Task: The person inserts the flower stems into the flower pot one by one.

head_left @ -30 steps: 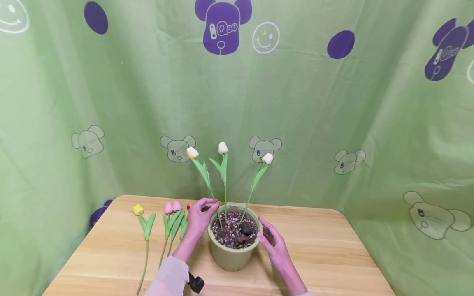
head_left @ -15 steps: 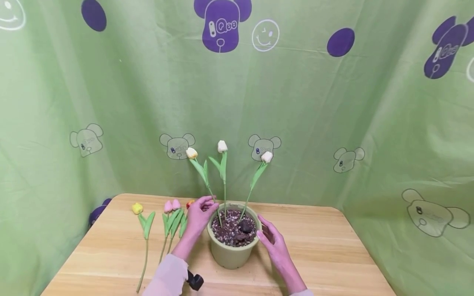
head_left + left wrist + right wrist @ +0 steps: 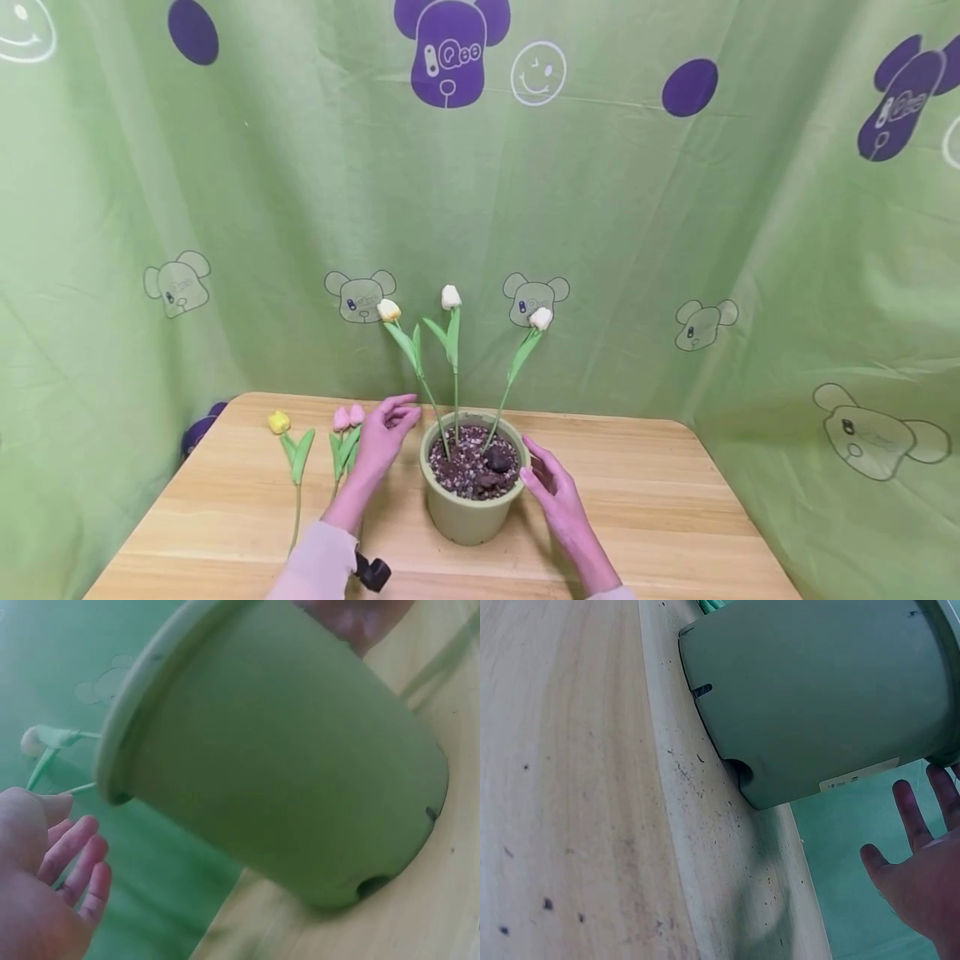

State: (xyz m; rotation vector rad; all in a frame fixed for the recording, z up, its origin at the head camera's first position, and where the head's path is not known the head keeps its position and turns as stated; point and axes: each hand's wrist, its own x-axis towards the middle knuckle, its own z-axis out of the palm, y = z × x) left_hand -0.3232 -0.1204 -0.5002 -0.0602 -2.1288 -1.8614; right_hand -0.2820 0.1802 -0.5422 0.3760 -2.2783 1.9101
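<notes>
A green plant pot [image 3: 468,515] filled with dark pebbly soil stands on the table. Three white artificial tulips rise from it: a left one tinged with yellow [image 3: 389,311], a middle one [image 3: 451,297] and a right one [image 3: 541,318]. My left hand [image 3: 381,437] hovers left of the pot, apart from the leaning left stem, holding nothing. In the left wrist view its fingers [image 3: 71,851] are loosely bent. At the pot's right rim my right hand [image 3: 557,492] rests, thumb and fingers spread against the side. The right wrist view shows its fingers [image 3: 909,814] mostly extended beside the pot.
Left on the wooden table [image 3: 637,500] lie a yellow tulip [image 3: 279,422] and pink tulips [image 3: 342,418], partly behind my left forearm. A black wrist device [image 3: 372,573] sits by the left sleeve. Soil crumbs [image 3: 547,904] dot the table. A green curtain [image 3: 600,208] hangs behind.
My left hand has let go of the left tulip's stem and moved left, now covering the red flower on the table. The right hand stays at the rim.
</notes>
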